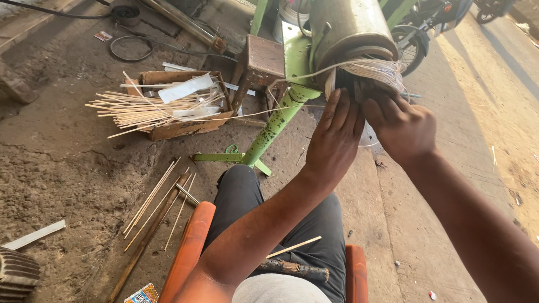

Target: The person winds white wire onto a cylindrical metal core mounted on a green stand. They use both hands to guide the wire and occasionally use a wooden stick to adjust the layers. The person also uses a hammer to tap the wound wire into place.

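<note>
Left of your left hand [336,143], the dirt floor [67,163] carries a cardboard box [179,126] of thin sticks [140,109]; loose sticks [154,202] lie nearer you.

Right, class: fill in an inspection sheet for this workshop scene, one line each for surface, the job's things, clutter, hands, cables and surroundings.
Surface: dusty, cracked concrete floor.
Job's things: metal drum on a green frame; pale fibre strands hang at its mouth.
Clutter: cardboard box of thin sticks; loose sticks on the floor; wooden stool.
Hands: left hand and right hand both at the drum mouth, fingers in the strands; grip unclear.
Cables: black hose, wire loop.
Surroundings: motorcycle wheel; orange seat.
</note>
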